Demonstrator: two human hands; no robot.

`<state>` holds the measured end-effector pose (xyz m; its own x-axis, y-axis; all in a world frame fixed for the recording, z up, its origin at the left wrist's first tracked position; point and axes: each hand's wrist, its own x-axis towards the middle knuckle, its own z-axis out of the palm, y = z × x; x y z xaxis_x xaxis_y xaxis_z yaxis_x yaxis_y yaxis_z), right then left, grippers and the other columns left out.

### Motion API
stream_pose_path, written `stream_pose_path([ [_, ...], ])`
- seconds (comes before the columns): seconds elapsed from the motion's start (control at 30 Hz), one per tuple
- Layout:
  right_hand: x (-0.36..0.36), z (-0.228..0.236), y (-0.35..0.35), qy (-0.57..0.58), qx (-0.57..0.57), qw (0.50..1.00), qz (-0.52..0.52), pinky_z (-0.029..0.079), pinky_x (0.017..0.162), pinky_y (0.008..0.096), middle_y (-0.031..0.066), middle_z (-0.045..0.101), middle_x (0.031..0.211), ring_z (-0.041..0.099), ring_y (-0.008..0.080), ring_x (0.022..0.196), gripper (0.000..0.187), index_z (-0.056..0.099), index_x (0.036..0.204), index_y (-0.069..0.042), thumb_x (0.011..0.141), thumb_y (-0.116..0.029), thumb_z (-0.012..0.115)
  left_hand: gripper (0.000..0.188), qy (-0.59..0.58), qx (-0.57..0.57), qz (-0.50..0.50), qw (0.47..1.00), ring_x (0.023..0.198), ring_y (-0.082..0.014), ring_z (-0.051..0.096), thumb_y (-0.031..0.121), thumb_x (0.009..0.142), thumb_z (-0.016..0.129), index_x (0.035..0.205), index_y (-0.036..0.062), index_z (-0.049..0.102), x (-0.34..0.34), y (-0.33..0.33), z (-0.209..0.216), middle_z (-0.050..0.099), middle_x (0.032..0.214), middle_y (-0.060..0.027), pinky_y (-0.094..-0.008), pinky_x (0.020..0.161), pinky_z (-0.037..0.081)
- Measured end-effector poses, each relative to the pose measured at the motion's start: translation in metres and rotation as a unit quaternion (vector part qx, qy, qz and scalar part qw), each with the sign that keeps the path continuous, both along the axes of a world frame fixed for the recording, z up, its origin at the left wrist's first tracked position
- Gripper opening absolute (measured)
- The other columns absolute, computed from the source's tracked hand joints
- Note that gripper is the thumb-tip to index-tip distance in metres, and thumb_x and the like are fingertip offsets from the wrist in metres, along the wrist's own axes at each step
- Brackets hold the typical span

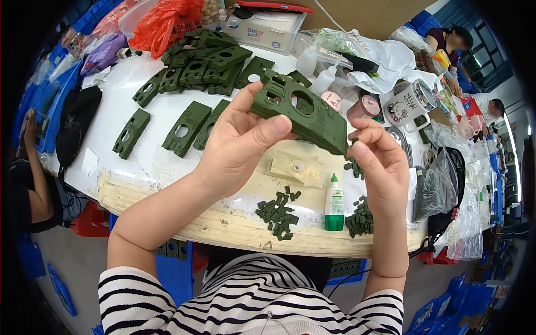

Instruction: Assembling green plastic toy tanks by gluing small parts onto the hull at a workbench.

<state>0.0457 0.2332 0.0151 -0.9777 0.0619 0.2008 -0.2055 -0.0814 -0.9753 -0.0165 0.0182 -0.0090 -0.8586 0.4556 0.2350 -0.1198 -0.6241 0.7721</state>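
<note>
My left hand [237, 139] is closed around a dark green plastic model tank hull [326, 121], raised above the table and tilted, its round hole showing. Close to the hull's right end, my right hand [382, 164] pinches a small dark green part [355, 140], mostly covered by the fingertips. Whether the part touches the hull I cannot tell. Below lie a cream-coloured block [296, 171] with a round hole, a heap of small green pieces [276, 215], and a white-and-green glue bottle [334, 207] standing upright. Another heap of green pieces [360, 219] sits under my right wrist.
More hulls [187, 128] lie to the left, with a stacked pile [206, 64] behind. A clear plastic box [262, 33], white dropper bottle [324, 81] and white mug [406, 106] stand along the back. Plastic bags [438, 187] crowd the right edge. Other people sit nearby.
</note>
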Motion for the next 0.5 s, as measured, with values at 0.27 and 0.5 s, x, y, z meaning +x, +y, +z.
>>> stream_pose_path([
  [0.27,0.003,0.009,0.009,-0.001,0.019,1.0,-0.009,0.042,0.083,0.0251,0.0071,0.054,0.115,0.052,0.0094,0.091,0.009,0.066,0.091,0.0,0.084,-0.005,0.069,0.054,-0.079,-0.026,-0.191,0.978,0.125,-0.0279,0.05,0.029,0.098,0.051,0.142,0.0038,0.032,0.013,0.004,0.002,0.045,0.139,-0.0165,-0.0463,0.096,0.05],
  [0.5,0.004,0.011,0.006,0.007,0.074,0.997,0.009,0.04,0.09,0.0304,0.0082,0.055,0.113,0.053,0.0128,0.098,0.009,0.067,0.087,0.0,0.082,-0.006,0.07,0.055,-0.125,-0.04,-0.268,0.954,0.127,-0.0274,0.048,0.018,0.099,0.048,0.146,0.006,0.023,0.027,0.009,-0.007,0.044,0.139,-0.013,-0.0496,0.099,0.048],
])
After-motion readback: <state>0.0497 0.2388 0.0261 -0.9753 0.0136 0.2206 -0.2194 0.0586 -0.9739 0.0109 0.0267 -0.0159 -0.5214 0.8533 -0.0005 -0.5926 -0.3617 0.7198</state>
